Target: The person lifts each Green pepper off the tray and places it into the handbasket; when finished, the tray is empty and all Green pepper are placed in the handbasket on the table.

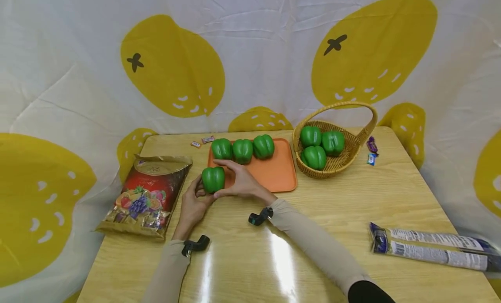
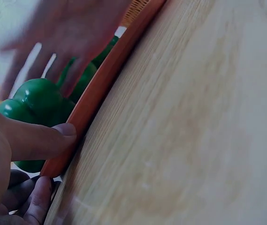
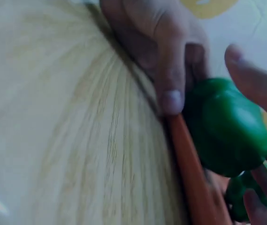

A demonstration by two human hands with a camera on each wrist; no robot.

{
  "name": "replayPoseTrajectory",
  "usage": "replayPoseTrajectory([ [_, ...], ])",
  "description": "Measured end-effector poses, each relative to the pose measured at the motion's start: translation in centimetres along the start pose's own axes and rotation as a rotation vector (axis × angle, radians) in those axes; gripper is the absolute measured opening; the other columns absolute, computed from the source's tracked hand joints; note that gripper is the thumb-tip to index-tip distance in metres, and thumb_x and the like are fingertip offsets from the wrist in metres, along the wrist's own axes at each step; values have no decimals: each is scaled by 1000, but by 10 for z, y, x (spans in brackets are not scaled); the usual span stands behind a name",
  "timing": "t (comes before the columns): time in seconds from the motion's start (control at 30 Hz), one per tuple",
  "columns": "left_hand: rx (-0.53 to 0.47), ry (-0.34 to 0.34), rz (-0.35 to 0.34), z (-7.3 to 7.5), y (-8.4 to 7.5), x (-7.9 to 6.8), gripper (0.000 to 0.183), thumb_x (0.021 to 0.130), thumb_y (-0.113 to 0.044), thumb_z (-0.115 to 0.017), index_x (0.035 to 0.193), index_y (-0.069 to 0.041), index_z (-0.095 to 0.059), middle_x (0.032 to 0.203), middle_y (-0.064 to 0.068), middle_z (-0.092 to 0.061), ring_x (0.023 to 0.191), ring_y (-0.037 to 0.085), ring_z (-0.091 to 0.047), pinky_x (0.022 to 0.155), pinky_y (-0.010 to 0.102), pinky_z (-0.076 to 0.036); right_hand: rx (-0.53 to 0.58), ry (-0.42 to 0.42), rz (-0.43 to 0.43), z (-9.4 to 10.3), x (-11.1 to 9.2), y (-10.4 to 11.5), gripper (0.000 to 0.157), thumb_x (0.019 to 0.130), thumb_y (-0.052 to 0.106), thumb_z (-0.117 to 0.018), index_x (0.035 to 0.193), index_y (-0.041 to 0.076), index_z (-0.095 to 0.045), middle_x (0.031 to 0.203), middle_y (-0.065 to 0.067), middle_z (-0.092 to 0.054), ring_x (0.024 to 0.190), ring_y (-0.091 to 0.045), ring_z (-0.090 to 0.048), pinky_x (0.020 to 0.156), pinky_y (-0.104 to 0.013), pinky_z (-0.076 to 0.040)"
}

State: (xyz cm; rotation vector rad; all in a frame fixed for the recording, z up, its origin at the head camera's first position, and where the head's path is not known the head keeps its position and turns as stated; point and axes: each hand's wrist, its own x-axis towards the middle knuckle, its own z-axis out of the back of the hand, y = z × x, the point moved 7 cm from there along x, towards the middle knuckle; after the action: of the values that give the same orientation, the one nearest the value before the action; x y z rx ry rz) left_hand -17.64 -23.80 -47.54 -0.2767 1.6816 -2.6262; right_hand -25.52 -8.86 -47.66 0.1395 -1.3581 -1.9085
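Note:
A green bell pepper (image 1: 213,179) sits at the near left corner of the orange tray (image 1: 275,174). My left hand (image 1: 194,207) holds that corner. In the left wrist view its thumb (image 2: 46,138) lies on the tray's rim, with curled fingers below. Just right of the pepper, my right hand (image 1: 245,182) has its fingers spread. The right wrist view shows the right fingers loosely around the pepper (image 3: 229,129), apart or barely touching; blur hides which. Three more green peppers stand in a row along the tray's far side, the middle one (image 1: 242,151) among them.
To the right, a wicker basket (image 1: 354,151) with a tall handle holds three green peppers. A candy bag (image 1: 145,198) lies left of the tray. Small wrapped candies (image 1: 208,139) lie behind the tray and beside the basket. A long plastic package (image 1: 434,246) crosses the right table edge.

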Motion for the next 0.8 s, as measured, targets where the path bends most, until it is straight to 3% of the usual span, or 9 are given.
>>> replayPoseTrajectory([
  [0.27,-7,-22,-38,-7,26,5,84,79,-3,-82,148,6,-36,130,28,-58,99,41,-64,86,55,-52,-78,-18,-2,-2,2,-7,88,65,34,-94,141,15,-55,139,3,-56,126,-12,-51,107,-35,-43],
  [0.43,-1,-26,-32,-11,38,8,85,78,-10,-85,148,4,-39,133,20,-59,103,31,-63,81,31,-54,-15,-54,-6,20,-12,6,85,62,28,-96,137,13,-59,136,5,-58,126,-11,-53,105,-29,-45],
  [0.53,-19,-38,-23,-11,39,8,83,76,-6,-85,146,5,-41,130,19,-59,103,29,-60,76,17,-49,75,-57,-4,48,-26,32,83,60,20,-97,135,11,-61,135,3,-59,126,-16,-56,104,-33,-47],
  [0.6,-21,-45,-15,-9,39,8,82,75,-2,-84,145,6,-42,127,20,-58,102,31,-59,76,14,-47,122,-51,37,73,-36,51,80,60,16,-96,133,10,-62,134,2,-60,125,-18,-56,103,-35,-48],
  [0.7,-3,-46,-6,-6,38,7,82,74,-1,-85,144,7,-44,123,20,-57,101,31,-58,75,16,-47,166,-58,98,118,-53,85,79,58,0,-94,130,1,-62,133,-10,-58,125,-27,-55,103,-43,-48],
  [0.8,37,-47,-6,-3,37,7,80,73,-3,-86,142,7,-48,120,20,-56,95,32,-58,74,18,-48,162,-89,145,169,-71,101,81,53,-12,-92,128,-6,-62,130,-18,-57,122,-30,-56,99,-44,-51],
])
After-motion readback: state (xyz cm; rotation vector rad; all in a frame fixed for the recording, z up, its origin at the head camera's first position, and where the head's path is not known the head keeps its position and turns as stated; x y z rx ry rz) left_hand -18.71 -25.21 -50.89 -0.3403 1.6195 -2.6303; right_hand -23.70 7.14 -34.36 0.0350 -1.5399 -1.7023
